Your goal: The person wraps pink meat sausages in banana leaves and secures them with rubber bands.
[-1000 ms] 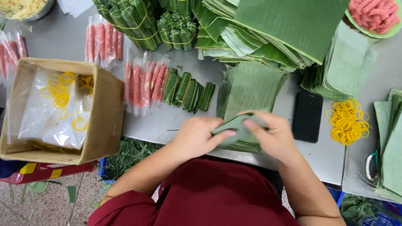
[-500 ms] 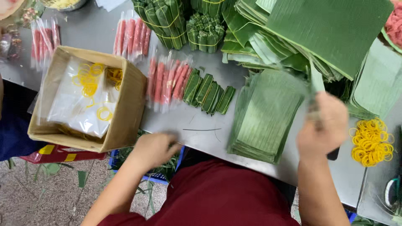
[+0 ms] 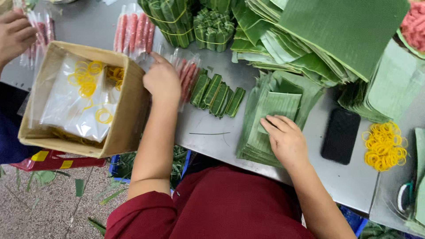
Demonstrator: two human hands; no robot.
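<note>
looking down from the head camera, i see my left hand [image 3: 161,79] stretched out over the clear packets of pink sausages [image 3: 186,75] on the grey worktop [image 3: 212,132], just beside the cardboard box [image 3: 128,110]. its fingers are curled down onto the packets, but the back of the hand hides the tips, so i cannot tell whether they pinch a packet or only touch it. my right hand [image 3: 285,139] lies flat, fingers released and spread, pressing on the cut leaf piece [image 3: 279,104] that tops the stack of banana leaves [image 3: 252,141] at the worktop's near edge. between the two hands sits a row of small leaf-wrapped rolls [image 3: 217,95]. the box holds a clear bag and yellow rubber bands [image 3: 86,77]. right of the leaf stack lie a black phone [image 3: 340,135] and a loose heap of yellow bands [image 3: 385,146]. another person's hand [image 3: 15,37] shows at the top left corner, over more sausage packets.
</note>
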